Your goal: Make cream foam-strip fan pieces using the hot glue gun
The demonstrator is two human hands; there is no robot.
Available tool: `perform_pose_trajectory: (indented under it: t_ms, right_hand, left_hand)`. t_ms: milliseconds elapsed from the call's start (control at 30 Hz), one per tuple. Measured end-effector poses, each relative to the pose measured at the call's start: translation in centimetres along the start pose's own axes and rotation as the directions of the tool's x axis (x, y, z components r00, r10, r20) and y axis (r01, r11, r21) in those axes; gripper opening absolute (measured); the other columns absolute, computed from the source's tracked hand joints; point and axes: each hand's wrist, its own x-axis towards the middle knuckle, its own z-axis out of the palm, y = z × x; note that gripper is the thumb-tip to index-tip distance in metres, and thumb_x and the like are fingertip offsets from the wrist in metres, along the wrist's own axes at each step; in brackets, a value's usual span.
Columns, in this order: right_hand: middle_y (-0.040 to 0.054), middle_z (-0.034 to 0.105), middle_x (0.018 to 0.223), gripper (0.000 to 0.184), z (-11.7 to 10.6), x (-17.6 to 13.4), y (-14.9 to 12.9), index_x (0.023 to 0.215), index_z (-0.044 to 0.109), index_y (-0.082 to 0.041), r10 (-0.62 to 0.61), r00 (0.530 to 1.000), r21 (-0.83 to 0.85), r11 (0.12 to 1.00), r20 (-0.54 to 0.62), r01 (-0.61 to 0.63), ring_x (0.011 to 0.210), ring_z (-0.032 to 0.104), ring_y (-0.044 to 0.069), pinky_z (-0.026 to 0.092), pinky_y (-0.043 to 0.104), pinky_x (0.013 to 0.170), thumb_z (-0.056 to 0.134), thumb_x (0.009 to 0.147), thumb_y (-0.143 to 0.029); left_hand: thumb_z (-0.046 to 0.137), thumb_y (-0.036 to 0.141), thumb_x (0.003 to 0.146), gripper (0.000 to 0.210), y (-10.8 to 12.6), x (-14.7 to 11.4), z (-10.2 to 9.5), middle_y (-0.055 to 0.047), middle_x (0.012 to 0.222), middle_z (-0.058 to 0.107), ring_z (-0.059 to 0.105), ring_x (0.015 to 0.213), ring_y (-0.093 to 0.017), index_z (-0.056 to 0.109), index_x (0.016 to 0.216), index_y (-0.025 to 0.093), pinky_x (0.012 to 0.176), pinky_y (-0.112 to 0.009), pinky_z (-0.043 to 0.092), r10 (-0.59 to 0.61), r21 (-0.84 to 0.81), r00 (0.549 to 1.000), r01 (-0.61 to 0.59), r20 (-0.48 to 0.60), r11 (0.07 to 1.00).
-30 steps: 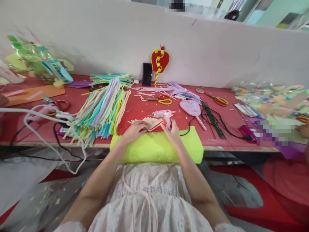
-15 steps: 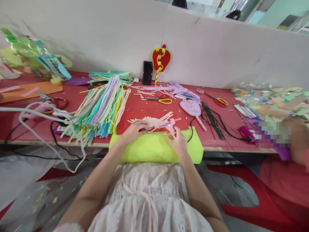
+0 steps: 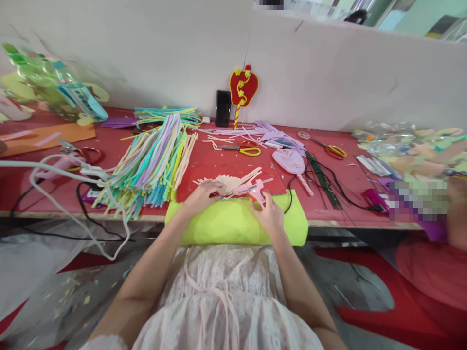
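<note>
My right hand [image 3: 269,212] is closed around the handle of a pink hot glue gun [image 3: 258,191], whose nozzle points left. My left hand [image 3: 200,198] has its fingers curled and pinched at the near edge of a cluster of cream pipe cleaners [image 3: 233,183], close to the nozzle. Exactly how many stems its fingertips grip is too small to tell. The cream stems lie fanned out on a red sheet [image 3: 188,183]. Beneath both forearms, a bright yellow-green sheet [image 3: 226,226] hangs over the table edge.
A bundle of multicoloured pipe cleaners [image 3: 153,160] lies to the left, beside a white cable [image 3: 126,214]. Behind are scissors [image 3: 241,148], a phone [image 3: 223,109] and a red apple-shaped decoration [image 3: 243,88]. A lilac fan-shaped piece [image 3: 290,161] lies right. A co-worker's arm [image 3: 458,214] is at far right.
Both hands and the glue gun stay almost in place. The view has shifted very slightly, and the co-worker at the right has moved a little.
</note>
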Motion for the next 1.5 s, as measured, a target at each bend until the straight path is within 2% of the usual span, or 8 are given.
perform_pose_trajectory:
  t_ms: [367, 667, 1133, 1500]
  right_hand:
    - [0.0139, 0.071, 0.098, 0.049, 0.0, 0.0, -0.1, 0.119, 0.055, -0.016, 0.014, 1.0, -0.032, 0.999, -0.015, -0.014, 0.082, 0.066, 0.028, 0.047, 0.034, 0.066, 0.059, 0.08, -0.045]
    - [0.0121, 0.071, 0.091, 0.05, -0.1, 0.0, 0.1, 0.118, 0.055, -0.013, 0.056, 0.998, -0.123, 0.991, -0.042, -0.061, 0.073, 0.066, 0.025, 0.043, 0.03, 0.062, 0.058, 0.08, -0.046]
    - [0.0122, 0.07, 0.104, 0.049, -0.9, 0.2, 0.0, 0.122, 0.053, -0.015, 0.122, 0.992, -0.14, 0.982, -0.022, -0.124, 0.078, 0.066, 0.024, 0.042, 0.03, 0.064, 0.057, 0.081, -0.041]
    - [0.0136, 0.071, 0.101, 0.048, -1.1, 0.4, 0.4, 0.122, 0.053, -0.014, 0.179, 0.983, -0.138, 0.974, -0.027, -0.181, 0.075, 0.065, 0.024, 0.04, 0.03, 0.063, 0.053, 0.083, -0.042]
  left_hand:
    - [0.06, 0.025, 0.085, 0.008, 0.3, 0.0, -0.2, -0.004, 0.118, 0.067, 0.057, 0.117, -0.021, 0.067, 0.088, 0.023, 0.105, -0.044, 0.04, -0.017, -0.001, 1.0, 0.017, 0.018, 1.0]
    - [0.062, 0.023, 0.084, 0.007, 0.0, 0.0, 0.0, -0.007, 0.116, 0.068, 0.058, 0.116, -0.022, 0.067, 0.087, 0.021, 0.104, -0.044, 0.04, 0.029, -0.045, 0.999, -0.029, -0.014, 0.999]
    - [0.063, 0.021, 0.083, 0.004, 0.3, 0.0, -0.2, -0.007, 0.115, 0.068, 0.058, 0.114, -0.021, 0.067, 0.085, 0.02, 0.103, -0.043, 0.041, 0.036, -0.041, 0.999, -0.036, -0.012, 0.998]
    - [0.062, 0.022, 0.084, 0.005, 0.0, 0.1, 0.0, -0.007, 0.116, 0.067, 0.059, 0.114, -0.022, 0.068, 0.084, 0.021, 0.103, -0.044, 0.041, 0.045, -0.049, 0.999, -0.045, -0.013, 0.998]
